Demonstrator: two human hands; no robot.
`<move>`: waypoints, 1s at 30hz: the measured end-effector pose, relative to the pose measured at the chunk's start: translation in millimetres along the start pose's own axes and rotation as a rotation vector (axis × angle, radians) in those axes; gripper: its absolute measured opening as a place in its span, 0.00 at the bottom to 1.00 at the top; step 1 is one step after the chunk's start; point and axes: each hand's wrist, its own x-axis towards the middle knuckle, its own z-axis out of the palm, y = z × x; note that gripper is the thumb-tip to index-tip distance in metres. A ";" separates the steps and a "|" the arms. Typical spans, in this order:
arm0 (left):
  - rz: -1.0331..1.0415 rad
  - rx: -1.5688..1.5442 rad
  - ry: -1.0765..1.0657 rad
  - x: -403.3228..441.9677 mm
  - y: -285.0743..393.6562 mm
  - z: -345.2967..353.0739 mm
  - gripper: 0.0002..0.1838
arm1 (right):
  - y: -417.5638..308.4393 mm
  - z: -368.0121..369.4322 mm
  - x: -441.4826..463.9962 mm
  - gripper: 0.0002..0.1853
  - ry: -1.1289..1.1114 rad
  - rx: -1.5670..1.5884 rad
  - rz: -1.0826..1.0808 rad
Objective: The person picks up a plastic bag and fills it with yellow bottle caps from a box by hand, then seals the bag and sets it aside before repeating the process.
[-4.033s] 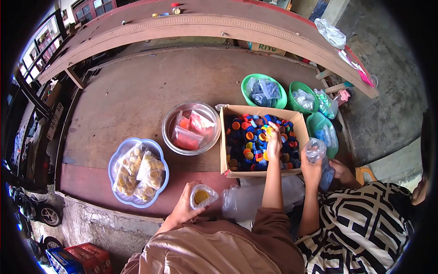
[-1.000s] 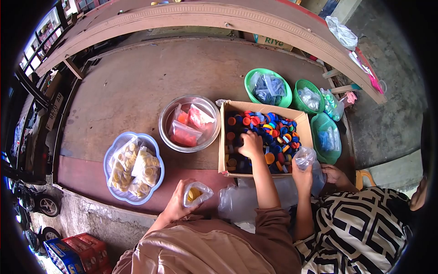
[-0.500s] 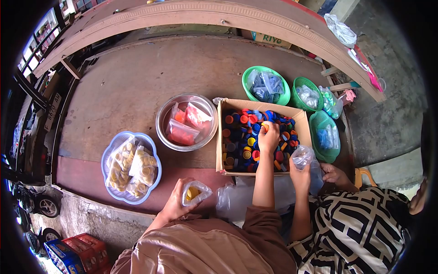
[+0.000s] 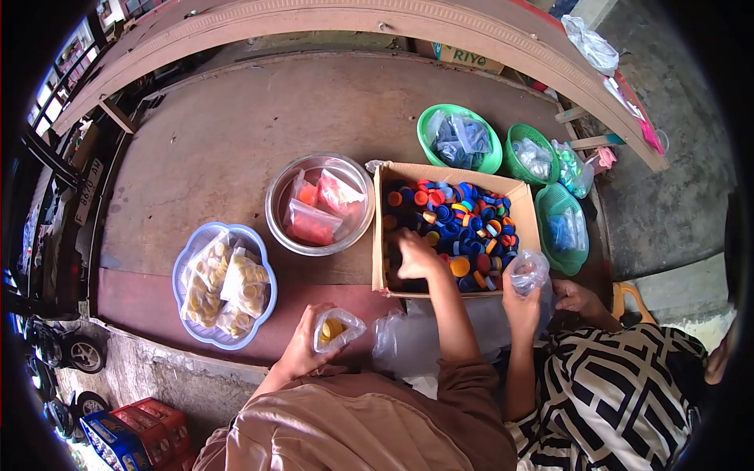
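My left hand [image 4: 300,345] is closed around a clear plastic bag [image 4: 351,323], holding its mouth upward. Yellow bottle caps [image 4: 333,328] lie inside. My right hand [image 4: 418,256] reaches down into the near left corner of a cardboard box [image 4: 521,224] full of loose bottle caps [image 4: 463,228] in blue, red, orange and yellow. Its thumb and fingers look spread apart among the caps there, with the fingertips lost in shadow. Whether a cap lies under the palm cannot be made out.
At right, a co-worker's hand [image 4: 520,308] grips a clear bag [image 4: 529,272]; their other hand [image 4: 577,300] is beside it. A steel bowl [image 4: 274,224], a blue basket [image 4: 183,312] and green baskets [image 4: 424,149] hold bagged items. A wooden rail [image 4: 314,25] spans the far side.
My right hand, earlier over the middle of the box with a yellow cap at its fingertips, has moved left and nearer, down into the box's corner. My left hand has barely moved.
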 end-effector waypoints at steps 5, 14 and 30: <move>0.011 0.016 -0.007 3.6 -2.2 2.1 0.38 | -0.3 6.0 16.8 0.32 -0.008 -0.210 0.052; -0.010 0.019 -0.002 8.8 -5.3 0.9 0.37 | 0.0 -16.5 -8.7 0.08 0.257 0.134 -0.048; -0.011 0.021 -0.004 16.5 4.3 -2.2 0.37 | -9.4 -18.3 -40.7 0.08 0.467 0.215 0.089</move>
